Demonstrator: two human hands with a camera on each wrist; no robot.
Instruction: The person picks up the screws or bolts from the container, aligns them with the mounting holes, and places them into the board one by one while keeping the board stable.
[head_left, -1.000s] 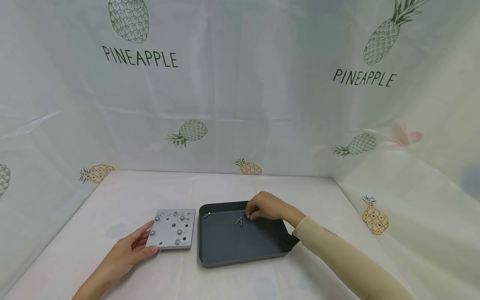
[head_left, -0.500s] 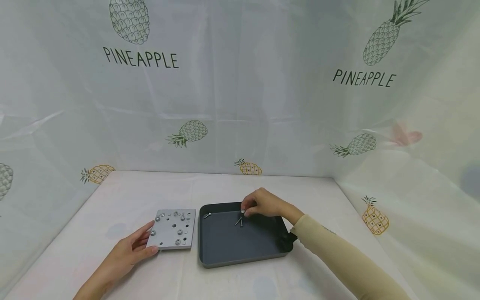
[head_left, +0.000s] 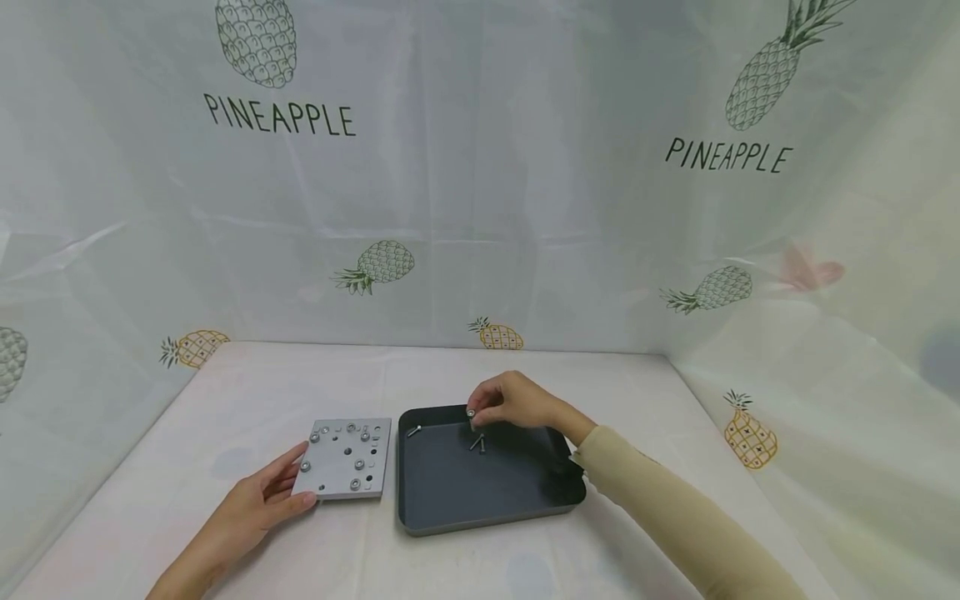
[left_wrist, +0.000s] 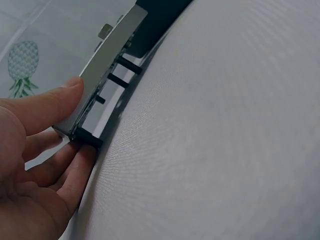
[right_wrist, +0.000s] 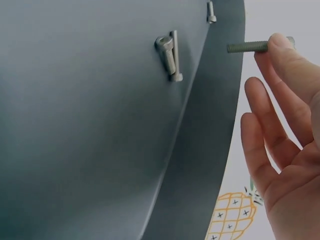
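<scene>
Between thumb and index finger, my right hand (head_left: 521,402) pinches a socket-head screw (right_wrist: 247,47) above the far side of the dark grey tray (head_left: 487,492). Two more screws (right_wrist: 167,55) lie crossed on the tray floor below it. A further small screw (head_left: 414,431) rests near the tray's far left corner. To the left, my left hand (head_left: 251,510) grips the square metal plate (head_left: 333,462) by its left side, thumb on the near edge. Several screw heads stand on the plate's top among open holes. In the left wrist view, dark posts (left_wrist: 130,65) stick out from its underside.
The tray stands just right of the plate, a narrow gap between them. A pale cloth (head_left: 450,567) covers the table. Behind it hangs a pineapple-print curtain (head_left: 495,192), which also runs along both sides.
My right hand has moved left and slightly up from the tray's far right part, carrying the pinched screw. My left hand and the plate have stayed put.
</scene>
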